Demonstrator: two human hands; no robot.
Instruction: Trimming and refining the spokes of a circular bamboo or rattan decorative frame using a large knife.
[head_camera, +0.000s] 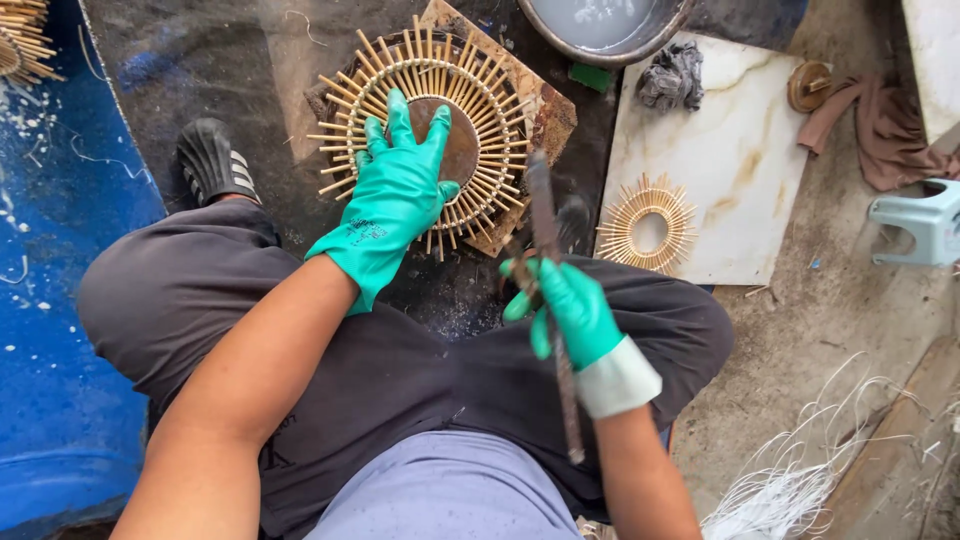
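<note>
My left hand (395, 190), in a green rubber glove, lies flat with fingers spread on a round sunburst frame of thin bamboo sticks (500, 120). The frame rests on a stained square board (548, 112) and has a brown round disc (463, 150) at its centre. My right hand (568, 308), also green-gloved, grips a long dark stick (548, 230) that is blurred at its upper end, just right of the frame.
A smaller finished sunburst ring (646, 222) lies on a white marbled slab (735, 150). A metal basin of cloudy liquid (602, 22), a grey rag (672, 75), a small plastic stool (922, 220), a blue tarp (50, 300) and loose white strands (800, 470) surround me.
</note>
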